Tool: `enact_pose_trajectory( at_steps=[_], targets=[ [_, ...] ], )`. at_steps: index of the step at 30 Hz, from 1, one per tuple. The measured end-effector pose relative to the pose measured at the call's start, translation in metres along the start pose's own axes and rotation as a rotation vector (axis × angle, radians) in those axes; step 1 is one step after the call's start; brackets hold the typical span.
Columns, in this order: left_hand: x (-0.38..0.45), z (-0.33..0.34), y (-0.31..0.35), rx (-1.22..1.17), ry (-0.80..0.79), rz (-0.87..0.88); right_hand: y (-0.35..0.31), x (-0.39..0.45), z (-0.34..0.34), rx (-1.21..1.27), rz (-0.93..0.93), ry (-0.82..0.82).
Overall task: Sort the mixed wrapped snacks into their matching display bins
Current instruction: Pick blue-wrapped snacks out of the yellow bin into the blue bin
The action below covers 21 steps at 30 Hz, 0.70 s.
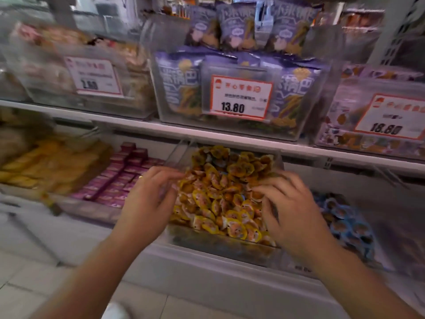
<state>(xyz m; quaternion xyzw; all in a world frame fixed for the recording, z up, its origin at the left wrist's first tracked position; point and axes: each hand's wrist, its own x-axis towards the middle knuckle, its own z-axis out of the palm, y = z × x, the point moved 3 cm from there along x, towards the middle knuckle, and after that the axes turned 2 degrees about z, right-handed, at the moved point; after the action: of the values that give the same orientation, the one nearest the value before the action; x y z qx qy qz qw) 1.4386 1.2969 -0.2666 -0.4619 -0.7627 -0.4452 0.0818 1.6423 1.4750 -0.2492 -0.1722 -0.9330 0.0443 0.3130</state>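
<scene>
Yellow-wrapped snacks (pixel 220 199) fill a clear bin (pixel 220 246) on the lower shelf, at the middle of the view. The left hand (pixel 149 199) is at the bin's 9 o'clock edge, fingers curled toward the pile; motion blur hides whether it pinches anything, so I cannot tell. The right hand (pixel 292 208) lies on the pile at 3 o'clock, fingers bent down and spread among the wrappers; whether it holds 1 is also unclear.

At 9 o'clock from this bin sit pink boxed snacks (pixel 122 178), and beyond them a blurred yellow heap (pixel 53 164). At 3 o'clock lie blue-wrapped snacks (pixel 347 222).

On the upper shelf (pixel 138 126), at 12 o'clock, a clear bin holds purple bags (pixel 177 86) with a red-bordered price card (pixel 240 97) reading 13.80; its Chinese lettering is too blurred to read. A card (pixel 95 75) at 10 o'clock reads about 2.80, and a card (pixel 391 117) at 2 o'clock reads 18.80.
</scene>
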Motion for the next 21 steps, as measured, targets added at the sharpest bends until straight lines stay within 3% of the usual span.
enact_pose_trajectory(
  at_steps=[2,6,10,14,21],
  targets=[
    [-0.002,-0.006,-0.004,0.024,-0.014,0.009,-0.020,0.012,0.007,0.024,-0.081,0.019],
    [-0.007,-0.012,-0.018,0.071,-0.051,-0.007,-0.056,0.028,0.052,0.452,-0.020,-0.347],
    [-0.009,-0.013,-0.025,0.089,-0.051,0.005,-0.073,0.034,0.107,0.316,-0.046,-0.564],
    [-0.006,-0.010,-0.028,0.082,-0.066,0.017,-0.079,0.052,0.127,0.249,0.044,-0.635],
    [0.000,0.000,-0.033,0.156,-0.131,-0.004,-0.053,0.064,0.126,-0.002,0.047,-0.715]
  ],
)
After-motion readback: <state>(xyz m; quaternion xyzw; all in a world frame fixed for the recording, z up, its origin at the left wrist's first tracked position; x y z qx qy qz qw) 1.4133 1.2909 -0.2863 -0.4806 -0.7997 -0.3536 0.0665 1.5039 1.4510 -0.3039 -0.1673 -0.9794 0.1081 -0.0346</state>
